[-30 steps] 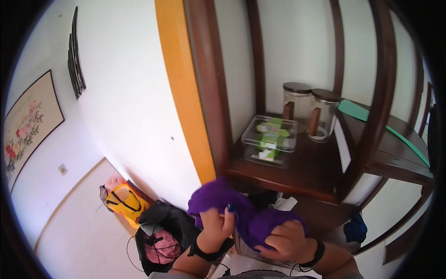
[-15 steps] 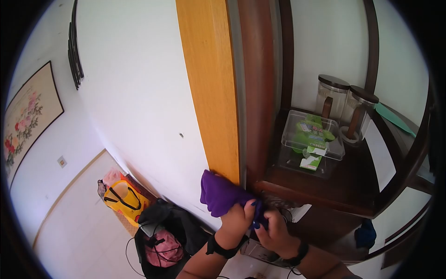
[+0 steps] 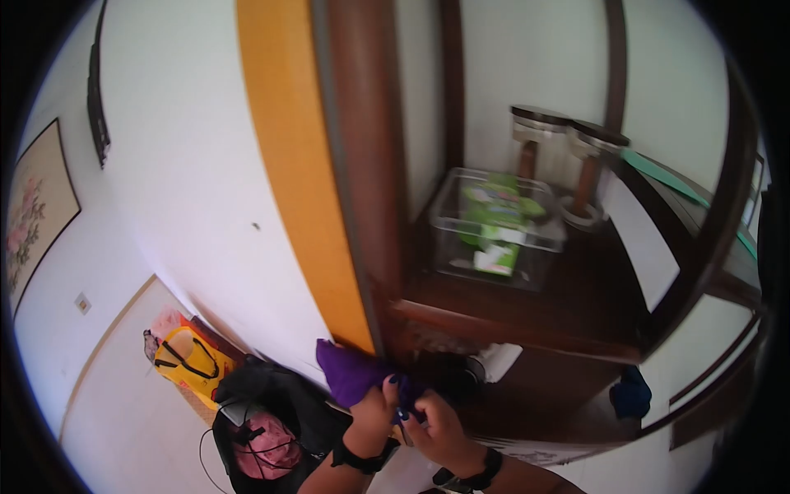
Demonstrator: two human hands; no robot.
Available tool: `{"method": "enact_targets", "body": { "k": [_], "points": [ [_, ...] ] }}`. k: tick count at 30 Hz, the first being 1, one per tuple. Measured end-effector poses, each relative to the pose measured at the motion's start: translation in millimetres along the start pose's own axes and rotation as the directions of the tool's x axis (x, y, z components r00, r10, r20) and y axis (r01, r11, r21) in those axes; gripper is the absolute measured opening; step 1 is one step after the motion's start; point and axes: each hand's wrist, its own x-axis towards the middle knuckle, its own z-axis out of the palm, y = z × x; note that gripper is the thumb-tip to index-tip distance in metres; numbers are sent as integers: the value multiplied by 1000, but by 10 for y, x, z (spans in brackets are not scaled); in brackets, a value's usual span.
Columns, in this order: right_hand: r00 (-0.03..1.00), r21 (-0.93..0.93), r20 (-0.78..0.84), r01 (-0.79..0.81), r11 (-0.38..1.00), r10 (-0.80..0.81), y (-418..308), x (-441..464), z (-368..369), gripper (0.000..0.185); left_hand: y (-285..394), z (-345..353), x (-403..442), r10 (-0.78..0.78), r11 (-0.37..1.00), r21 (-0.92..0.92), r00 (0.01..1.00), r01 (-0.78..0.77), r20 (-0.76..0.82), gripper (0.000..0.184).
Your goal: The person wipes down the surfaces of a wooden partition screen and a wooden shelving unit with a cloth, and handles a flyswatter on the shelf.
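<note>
A purple cloth (image 3: 350,370) is bunched up in front of me, low in the head view, near the lower end of the yellow wood trim (image 3: 296,165). My left hand (image 3: 373,412) is closed on it, and the bulk of the cloth spreads beyond that hand to the upper left. My right hand (image 3: 438,426) grips the cloth's right end, its fingers pinched close beside the left thumb. Dark polish shows on the nails, and each wrist wears a black band. The folds between the two hands are partly hidden by the fingers.
On the dark wooden shelf (image 3: 527,309) stand a clear plastic box (image 3: 535,239) with green packets and two lidded glass jars (image 3: 539,128). A black bag (image 3: 284,395) and a yellow bag (image 3: 193,358) sit on the floor at left. A dark blue item (image 3: 630,397) lies lower right.
My view has shifted right, so the shelf and wall slide left in the picture. Both hands, still on the purple cloth, appear lower and further left, near the shelf's front.
</note>
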Motion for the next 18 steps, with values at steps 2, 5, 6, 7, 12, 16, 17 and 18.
{"method": "enact_targets", "body": {
  "k": [2,5,6,7,12,16,17,18],
  "points": [
    [998,32,4,-58,998,58,-173,-224,-146,21,103,-53,-199,130,983,-123,990,-135,-50,30],
    [999,62,-20,-27,998,28,-348,-643,-388,20,452,-140,-519,315,888,-316,942,-335,-114,35],
    [997,58,-76,-26,998,30,-465,-814,-484,20,617,-169,-613,390,855,-325,914,-404,-110,36],
    [991,48,-131,-20,999,26,-588,-958,-570,19,784,-200,-679,463,814,-339,879,-473,-115,37],
    [930,102,-265,-234,967,253,-1252,-1721,-1105,16,1501,-166,-1091,717,594,-521,697,-613,-2,39],
    [788,-11,-534,-368,930,306,-1687,-2313,-1328,13,1808,-31,-1489,793,559,-676,548,-480,268,25],
    [723,-8,-608,-420,907,329,-1777,-2468,-1384,13,1952,-22,-1577,818,548,-679,484,-488,312,22],
    [653,-4,-674,-469,883,344,-1861,-2603,-1443,13,2098,-15,-1645,838,535,-683,420,-498,349,19]
  ]
}}
